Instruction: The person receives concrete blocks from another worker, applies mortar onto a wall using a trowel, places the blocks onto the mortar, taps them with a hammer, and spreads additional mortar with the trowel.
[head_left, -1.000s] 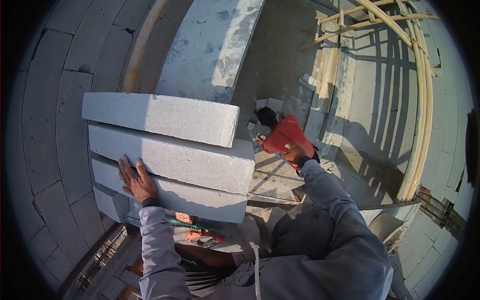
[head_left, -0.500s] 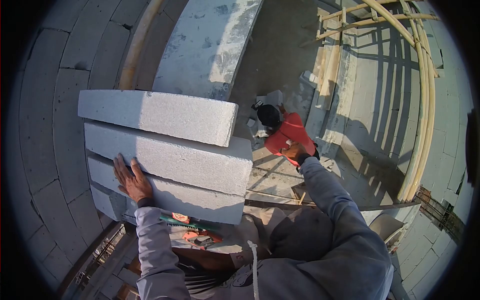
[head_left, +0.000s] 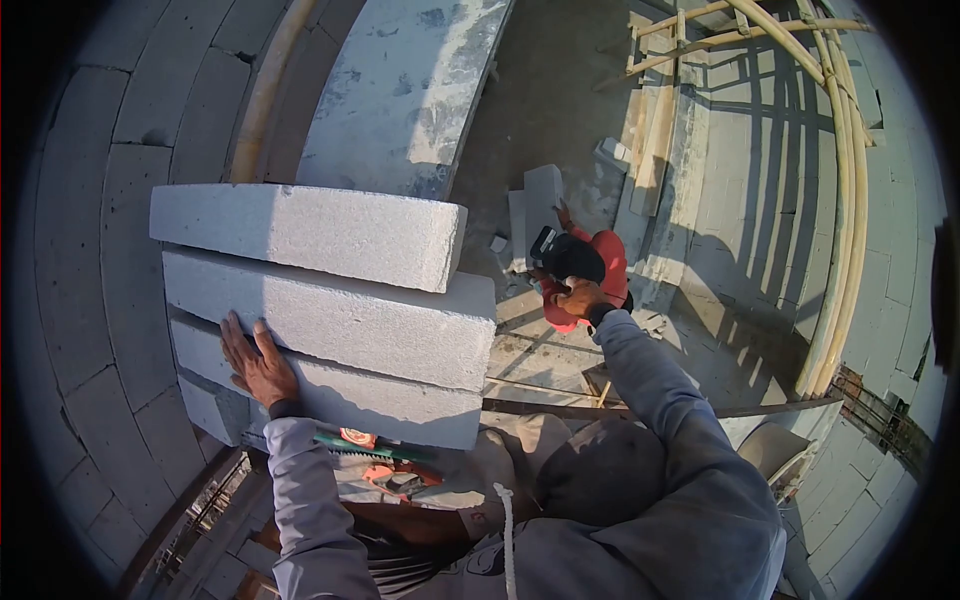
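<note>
My left hand (head_left: 260,366) lies spread and flat on the pale blocks, across the gap between the middle block (head_left: 370,325) and the lower block (head_left: 390,400). Above these lies another long block (head_left: 310,230), and the end of a smaller block (head_left: 208,408) shows at the lower left. My right hand (head_left: 583,298) is held out over the drop with its fingers curled; whether something is in them is hidden. Beneath the blocks, near my left forearm, are a green toothed saw blade (head_left: 385,449) and an orange handle (head_left: 395,482).
Down below, a co-worker in red (head_left: 612,262) and a dark cap bends over, one hand at an upright block (head_left: 543,195). Bamboo poles (head_left: 840,230) stand at the right. A grey slab (head_left: 390,110) runs behind the blocks; a block wall (head_left: 140,230) rises at the left.
The co-worker below has shifted and bent lower, and a block there now stands more upright. My left hand stays on the blocks; my right hand remains outstretched with its fingers curled.
</note>
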